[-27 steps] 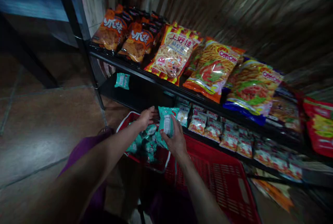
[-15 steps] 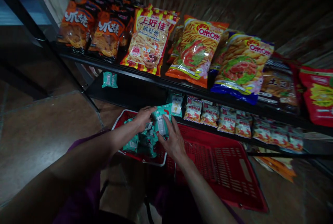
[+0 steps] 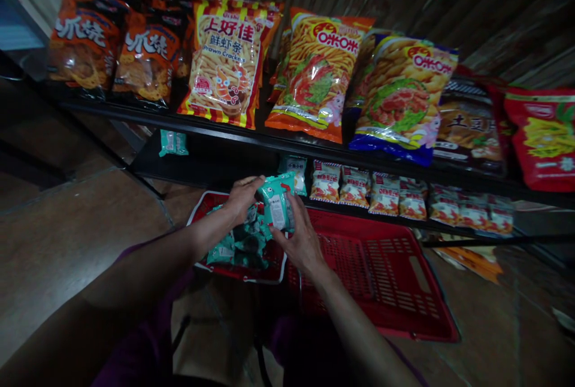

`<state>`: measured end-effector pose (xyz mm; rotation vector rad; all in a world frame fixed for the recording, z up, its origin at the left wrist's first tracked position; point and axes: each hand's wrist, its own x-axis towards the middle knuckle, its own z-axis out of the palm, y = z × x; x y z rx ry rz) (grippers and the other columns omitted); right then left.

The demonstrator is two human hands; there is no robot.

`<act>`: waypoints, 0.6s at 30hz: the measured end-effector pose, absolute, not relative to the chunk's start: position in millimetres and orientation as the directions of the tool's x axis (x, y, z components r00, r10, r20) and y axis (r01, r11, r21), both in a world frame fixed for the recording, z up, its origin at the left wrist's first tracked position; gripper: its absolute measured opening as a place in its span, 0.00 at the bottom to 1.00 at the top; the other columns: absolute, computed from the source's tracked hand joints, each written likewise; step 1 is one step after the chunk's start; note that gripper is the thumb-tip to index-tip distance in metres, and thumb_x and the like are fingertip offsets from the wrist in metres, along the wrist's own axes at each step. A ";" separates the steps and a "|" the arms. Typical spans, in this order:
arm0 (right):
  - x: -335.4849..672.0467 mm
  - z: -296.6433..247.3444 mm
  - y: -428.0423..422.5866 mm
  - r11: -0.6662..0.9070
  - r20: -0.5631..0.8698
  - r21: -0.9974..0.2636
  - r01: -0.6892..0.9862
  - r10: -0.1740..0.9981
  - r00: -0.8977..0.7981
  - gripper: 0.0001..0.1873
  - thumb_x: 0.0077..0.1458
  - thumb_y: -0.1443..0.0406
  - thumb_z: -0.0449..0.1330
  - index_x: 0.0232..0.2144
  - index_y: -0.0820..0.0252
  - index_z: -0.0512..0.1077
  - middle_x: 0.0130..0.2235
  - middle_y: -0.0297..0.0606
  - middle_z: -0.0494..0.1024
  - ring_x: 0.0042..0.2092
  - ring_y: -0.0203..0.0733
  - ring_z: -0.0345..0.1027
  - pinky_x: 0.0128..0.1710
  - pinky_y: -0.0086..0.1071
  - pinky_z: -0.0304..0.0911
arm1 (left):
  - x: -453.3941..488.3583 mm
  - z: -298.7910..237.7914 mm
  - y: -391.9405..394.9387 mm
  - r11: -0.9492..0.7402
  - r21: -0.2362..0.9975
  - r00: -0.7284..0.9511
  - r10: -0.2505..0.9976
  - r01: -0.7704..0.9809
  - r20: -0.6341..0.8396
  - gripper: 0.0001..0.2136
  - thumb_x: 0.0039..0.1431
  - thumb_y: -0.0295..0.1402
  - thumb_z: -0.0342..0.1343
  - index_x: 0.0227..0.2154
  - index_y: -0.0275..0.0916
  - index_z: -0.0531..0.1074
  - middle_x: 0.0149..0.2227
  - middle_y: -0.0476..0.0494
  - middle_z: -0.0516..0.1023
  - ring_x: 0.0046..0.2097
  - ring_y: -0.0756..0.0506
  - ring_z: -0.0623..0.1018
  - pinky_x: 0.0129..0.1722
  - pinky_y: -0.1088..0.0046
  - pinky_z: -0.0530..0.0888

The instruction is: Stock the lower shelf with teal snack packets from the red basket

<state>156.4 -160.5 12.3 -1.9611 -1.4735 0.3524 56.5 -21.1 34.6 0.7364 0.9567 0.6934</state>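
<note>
Between my two hands is a small teal snack packet [image 3: 275,202], its printed front facing up. My left hand [image 3: 242,196] grips its upper left corner, the fingertips partly hidden. My right hand [image 3: 302,237] holds the packet's right side, thumb at the lower edge and fingers along the far side. Below them, more teal packets [image 3: 249,243] lie in a red shopping basket [image 3: 265,277] with a pale rim. Just behind the held packet, another teal packet [image 3: 296,172] stands on the lower black shelf [image 3: 197,171].
A larger red basket [image 3: 431,306] sits to the right on the tiled floor. Several small white-and-orange packets [image 3: 385,194] line the lower shelf, and one teal packet [image 3: 174,142] stands at its left. Large snack bags [image 3: 224,63] fill the upper shelf, whose front edge [image 3: 215,130] overhangs.
The view has shifted, so the shelf bags appear further left and slightly higher. Both hands still hold the teal packet, which is turned a little more upright toward me.
</note>
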 end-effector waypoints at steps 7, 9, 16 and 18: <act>161.8 13.1 -157.4 -0.240 0.044 -0.833 0.498 0.869 0.492 0.44 0.49 0.55 0.61 0.63 0.56 0.46 0.64 0.46 0.53 0.64 0.50 0.49 0.61 0.48 0.49 | 51.4 27.5 -11.9 0.552 0.796 0.386 0.810 -0.248 -0.441 0.13 0.38 0.39 0.66 0.22 0.36 0.70 0.21 0.50 0.71 0.23 0.52 0.68 0.24 0.76 0.66; 164.1 12.0 -155.2 -0.279 -0.030 -0.878 0.388 0.843 0.538 0.44 0.48 0.53 0.61 0.63 0.57 0.49 0.63 0.47 0.55 0.63 0.50 0.51 0.60 0.48 0.52 | 50.0 26.0 -8.9 0.554 0.792 0.369 0.813 -0.257 -0.450 0.13 0.39 0.38 0.65 0.22 0.36 0.70 0.21 0.50 0.71 0.23 0.52 0.68 0.25 0.76 0.66; 158.8 15.7 -147.2 -0.308 -0.397 -0.918 -0.251 0.696 0.598 0.45 0.38 0.55 0.68 0.58 0.54 0.57 0.50 0.41 0.72 0.45 0.45 0.71 0.48 0.43 0.67 | 46.0 30.0 -6.9 0.590 0.771 0.330 0.796 -0.238 -0.507 0.10 0.43 0.37 0.64 0.24 0.37 0.70 0.24 0.48 0.73 0.25 0.51 0.71 0.29 0.73 0.70; 155.7 19.2 -146.0 -0.263 -0.459 -0.882 -0.390 0.664 0.590 0.42 0.36 0.58 0.70 0.54 0.53 0.61 0.45 0.38 0.75 0.40 0.42 0.72 0.45 0.40 0.70 | 45.1 30.3 -7.1 0.599 0.769 0.312 0.792 -0.226 -0.525 0.10 0.44 0.36 0.63 0.24 0.37 0.70 0.24 0.48 0.74 0.26 0.51 0.71 0.30 0.73 0.70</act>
